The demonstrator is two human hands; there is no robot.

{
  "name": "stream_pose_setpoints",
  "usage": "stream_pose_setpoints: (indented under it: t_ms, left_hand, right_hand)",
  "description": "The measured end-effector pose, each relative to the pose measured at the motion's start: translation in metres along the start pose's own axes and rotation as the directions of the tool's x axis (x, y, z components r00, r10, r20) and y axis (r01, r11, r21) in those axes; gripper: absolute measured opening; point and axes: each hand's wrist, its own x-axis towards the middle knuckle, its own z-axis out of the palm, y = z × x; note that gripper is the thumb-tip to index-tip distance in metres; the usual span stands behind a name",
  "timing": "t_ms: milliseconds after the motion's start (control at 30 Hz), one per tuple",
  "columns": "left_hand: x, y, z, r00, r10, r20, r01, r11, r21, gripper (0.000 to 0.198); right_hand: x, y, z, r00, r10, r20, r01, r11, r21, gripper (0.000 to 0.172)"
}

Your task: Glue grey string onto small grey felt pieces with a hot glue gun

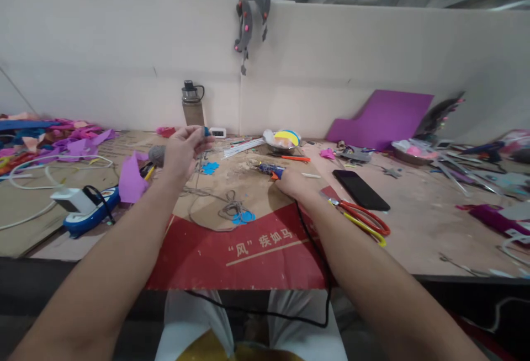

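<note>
My left hand (185,148) is raised over the cardboard, fingertips pinched on a small teal felt piece (206,131). Thin grey cord (232,209) lies in loose loops below, and a strand seems to run up towards that hand. My right hand (292,183) is closed round a blue hot glue gun (269,170) with an orange trigger, its nozzle pointing left. A black cable (308,234) trails from beneath the right wrist over the table edge. Between the hands is a blue felt flower (210,168); another blue felt piece (243,217) lies partly under the cord loops.
Orange and yellow scissors (364,220) and a black phone (361,190) lie right of my right arm. A blue power strip (89,214), a grey yarn ball (157,155) and felt scraps (62,137) are left. A bottle (192,106) and a bowl (281,143) stand behind.
</note>
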Motion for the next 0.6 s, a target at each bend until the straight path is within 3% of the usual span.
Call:
stream_pose_setpoints:
  t_ms: [100, 233, 333, 433, 500, 600]
  left_hand:
    - [-0.008, -0.004, 0.004, 0.998, -0.021, 0.063, 0.014, 0.993, 0.116, 0.010]
    - [-0.008, -0.012, 0.003, 0.998, -0.011, 0.062, 0.001, 0.986, 0.167, 0.013]
    - [-0.007, -0.016, 0.001, 0.999, -0.019, 0.048, 0.012, 0.989, 0.150, 0.015]
    - [-0.008, -0.019, 0.002, 0.995, -0.096, 0.024, 0.094, 0.994, 0.059, 0.014]
    - [-0.010, -0.021, 0.003, 0.985, -0.172, 0.022, 0.172, 0.985, -0.023, 0.012]
    - [-0.011, -0.025, 0.004, 0.963, -0.268, 0.028, 0.270, 0.959, -0.082, 0.008]
  right_hand:
    - [0.000, -0.005, 0.002, 0.999, 0.034, -0.033, -0.032, 0.998, 0.058, 0.013]
    - [-0.005, -0.021, -0.012, 0.981, 0.079, -0.177, -0.017, 0.944, 0.330, 0.014]
    - [-0.016, -0.040, -0.021, 0.935, 0.061, -0.349, 0.151, 0.822, 0.549, 0.025]
    - [-0.028, -0.057, -0.026, 0.943, -0.018, -0.331, 0.278, 0.590, 0.758, 0.027]
    - [-0.036, -0.064, -0.027, 0.941, -0.093, -0.327, 0.329, 0.482, 0.812, 0.026]
    - [-0.043, -0.070, -0.026, 0.918, -0.177, -0.354, 0.395, 0.462, 0.794, 0.023]
